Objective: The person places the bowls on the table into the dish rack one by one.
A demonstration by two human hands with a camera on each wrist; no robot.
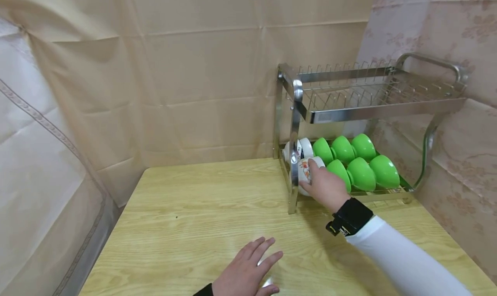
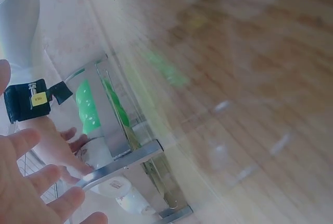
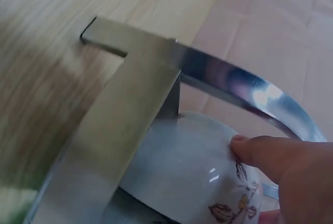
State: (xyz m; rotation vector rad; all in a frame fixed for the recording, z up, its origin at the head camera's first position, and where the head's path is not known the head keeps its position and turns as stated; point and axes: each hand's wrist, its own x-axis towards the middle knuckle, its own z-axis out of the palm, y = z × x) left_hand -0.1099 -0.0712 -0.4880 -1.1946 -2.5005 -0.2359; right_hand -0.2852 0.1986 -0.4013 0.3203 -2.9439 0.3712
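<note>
Right fingers: the fingers [image 3: 270,156] of the right hand [image 1: 326,187] are curled round a white floral bowl [image 1: 308,170]; a fingertip presses its glazed side in the right wrist view.
Right hand: reaches into the lower tier of the rack from the front, a black wrist strap [image 1: 349,216] and a white sleeve [image 1: 404,257] behind it.
White floral bowl: tilted on its side at the left front of the lower tier, just behind the rack's front post [image 1: 295,158]; a second white bowl [image 1: 304,147] lies just behind it.
Green bowls: six green bowls [image 1: 361,173] in two rows fill the lower tier to the right of the white ones, the nearest touching or almost touching the hand.
Dish rack: a two-tier steel dish rack [image 1: 372,110] stands at the back right of the table against the wall; its upper tier shows bare wire prongs.
Left fingers: straight and a little apart, holding nothing.
Left hand: the left hand [image 1: 246,272] lies palm down on the wooden table [image 1: 186,214] at the near edge, well apart from the rack.
Surround: beige creased cloth [image 1: 194,71] hangs behind and to the left.
</note>
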